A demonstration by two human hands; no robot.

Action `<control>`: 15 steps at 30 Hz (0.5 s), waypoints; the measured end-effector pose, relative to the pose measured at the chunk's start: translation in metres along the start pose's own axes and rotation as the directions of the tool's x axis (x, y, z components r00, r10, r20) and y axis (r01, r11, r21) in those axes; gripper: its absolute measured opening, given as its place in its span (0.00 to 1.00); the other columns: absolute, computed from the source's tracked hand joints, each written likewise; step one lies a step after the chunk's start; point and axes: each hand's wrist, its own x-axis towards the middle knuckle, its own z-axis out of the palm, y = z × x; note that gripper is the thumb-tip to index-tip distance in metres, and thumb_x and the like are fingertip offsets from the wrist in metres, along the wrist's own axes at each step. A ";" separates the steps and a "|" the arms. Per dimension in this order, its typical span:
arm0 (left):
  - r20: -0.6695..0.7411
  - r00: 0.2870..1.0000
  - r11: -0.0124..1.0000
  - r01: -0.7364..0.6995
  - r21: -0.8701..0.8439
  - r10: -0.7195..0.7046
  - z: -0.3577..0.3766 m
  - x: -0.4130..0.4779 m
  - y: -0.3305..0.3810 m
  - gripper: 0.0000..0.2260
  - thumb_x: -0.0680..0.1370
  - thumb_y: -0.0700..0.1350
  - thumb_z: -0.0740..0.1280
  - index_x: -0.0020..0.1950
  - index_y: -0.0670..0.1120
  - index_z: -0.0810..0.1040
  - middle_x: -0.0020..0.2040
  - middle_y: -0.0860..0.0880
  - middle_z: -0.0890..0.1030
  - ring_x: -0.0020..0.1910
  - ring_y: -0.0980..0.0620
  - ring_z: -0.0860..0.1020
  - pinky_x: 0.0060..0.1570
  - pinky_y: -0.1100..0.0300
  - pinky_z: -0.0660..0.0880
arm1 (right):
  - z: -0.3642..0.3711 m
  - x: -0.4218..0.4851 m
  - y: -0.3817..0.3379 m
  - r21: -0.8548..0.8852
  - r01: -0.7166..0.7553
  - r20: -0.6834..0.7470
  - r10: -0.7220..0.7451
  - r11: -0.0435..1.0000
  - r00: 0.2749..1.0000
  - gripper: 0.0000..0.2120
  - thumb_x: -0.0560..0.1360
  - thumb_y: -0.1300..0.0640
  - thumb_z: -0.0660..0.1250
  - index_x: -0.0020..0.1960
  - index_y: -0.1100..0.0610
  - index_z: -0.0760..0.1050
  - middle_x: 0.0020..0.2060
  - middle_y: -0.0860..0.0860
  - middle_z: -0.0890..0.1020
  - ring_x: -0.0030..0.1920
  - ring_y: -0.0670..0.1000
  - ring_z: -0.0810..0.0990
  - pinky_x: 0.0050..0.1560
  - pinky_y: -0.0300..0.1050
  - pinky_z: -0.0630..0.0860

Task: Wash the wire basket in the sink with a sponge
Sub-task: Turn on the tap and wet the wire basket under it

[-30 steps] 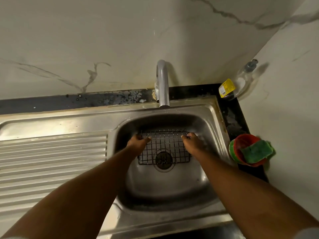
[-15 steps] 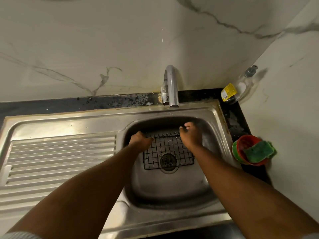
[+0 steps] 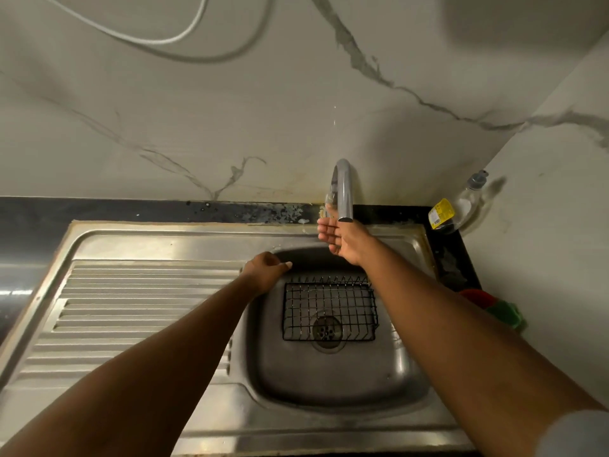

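Note:
The black wire basket (image 3: 329,310) lies flat on the bottom of the steel sink (image 3: 329,377), over the drain. Neither hand touches it. My left hand (image 3: 265,270) hovers at the sink's back left corner, fingers loosely curled, holding nothing. My right hand (image 3: 342,239) is raised with straight fingers just under and beside the spout of the grey tap (image 3: 343,189). The green sponge (image 3: 506,313) sits in a red bowl (image 3: 474,296) on the counter to the right, partly hidden behind my right forearm.
A ribbed steel draining board (image 3: 131,311) stretches to the left of the sink. A clear soap bottle (image 3: 461,209) with a yellow label stands in the back right corner. Marble walls close in behind and to the right. A white cable (image 3: 158,37) hangs on the wall.
Both hands let go of the basket, which now lies in the sink. The right hand rose to the tap and the left drew back to the sink's corner. The view tilted upward.

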 end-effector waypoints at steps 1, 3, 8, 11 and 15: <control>-0.003 1.000 1.000 0.005 -0.011 -0.005 -0.002 -0.001 -0.002 0.15 0.80 0.58 0.71 0.57 0.49 0.78 0.51 0.45 0.82 0.50 0.47 0.81 0.54 0.49 0.80 | 0.001 0.000 -0.003 0.018 -0.002 0.001 0.002 1.000 1.000 0.20 0.82 0.40 0.64 0.52 0.55 0.83 0.42 0.50 0.85 0.39 0.47 0.82 0.40 0.44 0.71; -0.005 1.000 0.999 0.014 -0.040 -0.014 -0.006 -0.004 -0.005 0.14 0.80 0.57 0.71 0.56 0.49 0.78 0.51 0.44 0.82 0.50 0.46 0.81 0.54 0.49 0.80 | 0.004 0.002 -0.008 0.074 -0.041 -0.015 0.042 0.996 0.999 0.19 0.83 0.41 0.61 0.49 0.55 0.82 0.39 0.50 0.84 0.37 0.49 0.82 0.40 0.44 0.71; -0.015 1.000 0.999 0.014 -0.045 -0.014 -0.005 -0.005 -0.010 0.12 0.81 0.57 0.71 0.54 0.49 0.78 0.50 0.44 0.82 0.50 0.46 0.81 0.50 0.51 0.79 | -0.008 0.010 -0.002 0.038 -0.246 -0.075 0.248 0.969 0.966 0.28 0.83 0.36 0.55 0.54 0.60 0.77 0.48 0.57 0.83 0.49 0.56 0.82 0.47 0.50 0.77; -0.008 1.000 0.999 0.010 -0.053 -0.010 -0.003 -0.002 -0.007 0.11 0.81 0.56 0.71 0.54 0.49 0.78 0.50 0.44 0.82 0.50 0.46 0.81 0.53 0.50 0.79 | -0.014 0.019 0.002 0.073 -0.207 0.034 0.205 0.976 0.978 0.22 0.84 0.43 0.58 0.61 0.61 0.77 0.57 0.58 0.83 0.56 0.56 0.83 0.50 0.50 0.77; -0.003 1.000 0.998 0.014 -0.053 -0.014 -0.003 0.006 -0.005 0.12 0.81 0.56 0.71 0.55 0.49 0.78 0.50 0.45 0.82 0.51 0.46 0.81 0.54 0.49 0.79 | -0.009 0.031 0.002 0.077 -0.137 0.000 0.138 0.988 0.990 0.12 0.83 0.48 0.64 0.53 0.56 0.80 0.38 0.50 0.84 0.41 0.48 0.82 0.41 0.43 0.71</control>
